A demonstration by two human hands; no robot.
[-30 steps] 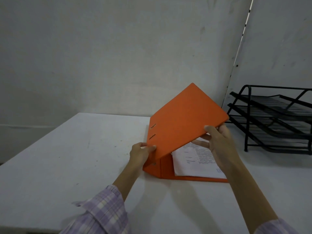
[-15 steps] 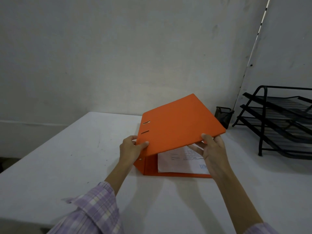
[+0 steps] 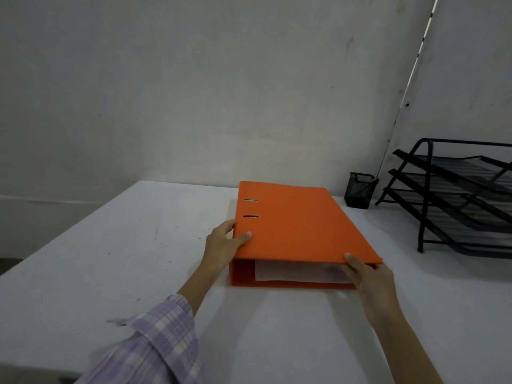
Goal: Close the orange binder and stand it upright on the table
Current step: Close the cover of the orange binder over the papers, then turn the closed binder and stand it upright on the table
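The orange binder [image 3: 296,225] lies flat on the white table [image 3: 110,259], its cover lowered almost level over white papers [image 3: 291,273] that show at the near open edge. My left hand [image 3: 224,243] grips the spine side at the near left corner, thumb on top of the cover. At the near right corner my right hand [image 3: 368,278] holds the cover's edge, thumb on top and fingers under it.
A black wire tiered paper tray [image 3: 454,198] stands at the right of the table. A small black mesh pen cup [image 3: 360,191] sits by the wall behind the binder. A grey wall runs along the table's far edge.
The binder's cover has swung down from a steep tilt to nearly flat over the papers. Both hands stayed on it and followed it down.
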